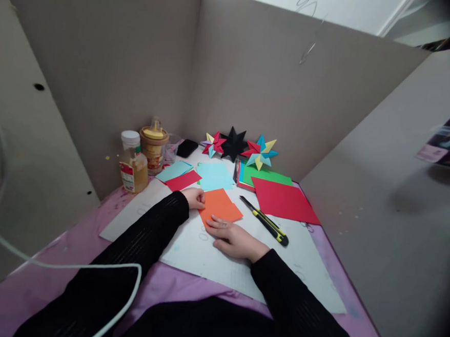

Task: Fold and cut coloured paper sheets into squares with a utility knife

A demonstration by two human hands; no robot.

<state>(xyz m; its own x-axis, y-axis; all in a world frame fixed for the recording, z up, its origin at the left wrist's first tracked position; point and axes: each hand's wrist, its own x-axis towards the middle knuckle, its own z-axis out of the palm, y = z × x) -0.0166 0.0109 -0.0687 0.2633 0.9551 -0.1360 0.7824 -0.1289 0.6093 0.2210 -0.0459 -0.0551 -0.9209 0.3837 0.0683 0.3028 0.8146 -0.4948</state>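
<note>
While lying flat on the white sheet (188,250), orange paper (219,205) touched by both grips.

Left grip (195,197) curled into a loose fist against the left corner of the orange paper; whether pinching that corner or only pressing, not possible to tell. Right grip (235,239) released, spread flat, fingertips (221,222) on the near edge. Just to the right, apart from both, a yellow-black cutter knife (269,223). Behind the paper, light blue sheets (213,175) and a small red sheet (183,180); further right, a large red sheet (284,201) partly over a green sheet (266,175). Against the cardboard wall (276,90), three paper stars, black star (233,143) in the middle. At left, a bottle (133,168) beside a jar (153,148). Pink cover (76,250) on the counter.
</note>
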